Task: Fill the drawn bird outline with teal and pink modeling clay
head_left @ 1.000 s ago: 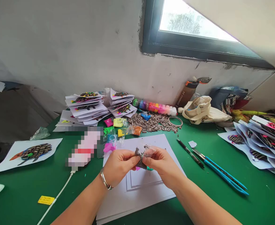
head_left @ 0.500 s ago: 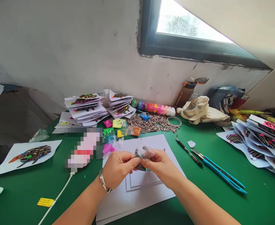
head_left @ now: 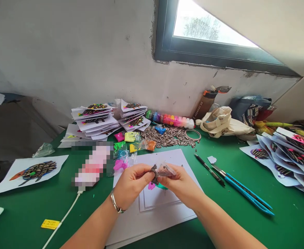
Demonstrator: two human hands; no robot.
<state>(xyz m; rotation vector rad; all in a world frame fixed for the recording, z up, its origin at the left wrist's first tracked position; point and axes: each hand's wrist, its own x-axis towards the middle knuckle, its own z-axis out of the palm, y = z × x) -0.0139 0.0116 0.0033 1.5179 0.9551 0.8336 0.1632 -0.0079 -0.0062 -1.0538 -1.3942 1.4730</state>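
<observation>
My left hand [head_left: 136,185], with a silver bracelet on its wrist, pinches a lump of dark modelling clay [head_left: 155,174] between thumb and forefinger. My right hand [head_left: 179,183] is closed on a clear plastic bag [head_left: 166,168], and its thumb is close to the clay. Both hands are above a small white sheet [head_left: 152,204] that lies on larger white paper [head_left: 131,228]. Pink clay [head_left: 151,186] and green clay [head_left: 161,186] show on the small sheet, partly hidden by my hands.
Bagged coloured clays [head_left: 132,137] and sunflower seeds [head_left: 174,136] lie behind. To the right are a pen [head_left: 209,169] and blue tweezers [head_left: 247,192]. Stacks of seed pictures [head_left: 97,121] stand at the back left; one seed picture [head_left: 39,172] lies left, near a blurred device with a white cable [head_left: 63,219].
The dark clay has come further out of the plastic bag, which now sits more to the right in my right hand. More of the pink and green clay below shows.
</observation>
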